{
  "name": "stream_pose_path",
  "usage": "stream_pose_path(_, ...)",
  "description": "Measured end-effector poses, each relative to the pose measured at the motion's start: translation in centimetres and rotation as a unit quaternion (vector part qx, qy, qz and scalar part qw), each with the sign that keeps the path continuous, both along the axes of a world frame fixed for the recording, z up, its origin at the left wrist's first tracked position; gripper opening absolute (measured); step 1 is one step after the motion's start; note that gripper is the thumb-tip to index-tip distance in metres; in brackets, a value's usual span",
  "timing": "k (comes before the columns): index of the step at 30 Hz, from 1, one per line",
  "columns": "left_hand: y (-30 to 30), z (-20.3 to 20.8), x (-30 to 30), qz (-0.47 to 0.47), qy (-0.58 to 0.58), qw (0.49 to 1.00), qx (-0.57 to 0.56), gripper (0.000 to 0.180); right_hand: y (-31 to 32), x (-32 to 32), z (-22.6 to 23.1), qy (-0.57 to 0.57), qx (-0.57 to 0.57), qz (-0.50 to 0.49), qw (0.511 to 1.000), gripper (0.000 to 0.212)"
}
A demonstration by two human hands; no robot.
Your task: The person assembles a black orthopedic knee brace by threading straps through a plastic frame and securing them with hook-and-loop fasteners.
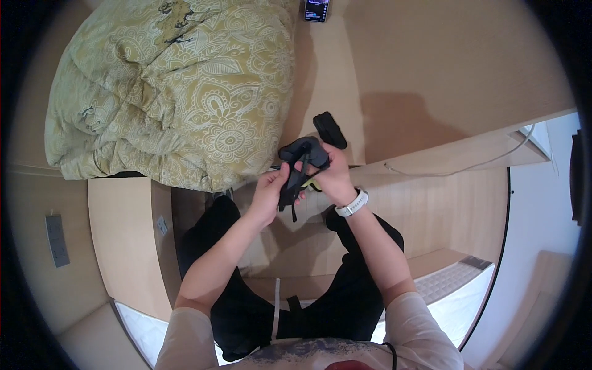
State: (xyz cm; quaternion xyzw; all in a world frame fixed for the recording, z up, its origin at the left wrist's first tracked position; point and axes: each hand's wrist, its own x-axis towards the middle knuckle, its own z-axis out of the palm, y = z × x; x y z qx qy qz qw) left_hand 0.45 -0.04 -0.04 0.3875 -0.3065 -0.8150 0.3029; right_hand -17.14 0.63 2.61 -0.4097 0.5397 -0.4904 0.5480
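Observation:
In front of my body, both hands grip a dark grey and black object (303,154) with a rounded, soft-looking upper part and a thin black strip hanging down. Its exact kind I cannot make out. My left hand (269,192) pinches its lower left side, thumb on top. Around its right side curls my right hand (337,176), below a white wristwatch (353,203). A yellow-green piece (312,184) shows between the hands, partly hidden. Just beyond my right hand, a black oblong case-like item (330,130) lies on the wooden surface.
A bunched yellow-green patterned quilt (228,98) fills the far left. A phone (316,10) with a lit screen stands at the far edge of the wooden desktop (444,61). A pale cable (456,171) hangs along the desk edge at right. A wooden cabinet (126,234) stands at left.

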Motion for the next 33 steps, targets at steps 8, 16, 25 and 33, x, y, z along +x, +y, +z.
stream_pose_path(8, 0.6, -1.0, -0.4, -0.035, 0.009, 0.999, -0.008, 0.055, 0.1, 0.8, -0.6, -0.049, -0.031, -0.087, 0.995, 0.022)
stream_pose_path(16, 0.4, -0.6, -0.2, -0.01, 0.007, 1.0, -0.022, 0.055, -0.9, -0.1, 0.0, -0.056, -0.053, -0.073, 0.994, 0.02)
stream_pose_path(25, -0.3, -0.6, 1.3, 0.003, 0.004, 1.0, 0.027, 0.053, -1.2, 0.1, -0.3, 0.026, -0.066, -0.061, 0.996, 0.021)
stream_pose_path(33, 0.0, -0.7, 1.1, 0.007, -0.008, 0.999, 0.039, 0.055, -0.9, 0.9, -2.4, 0.016, -0.04, 0.025, 0.999, 0.022)
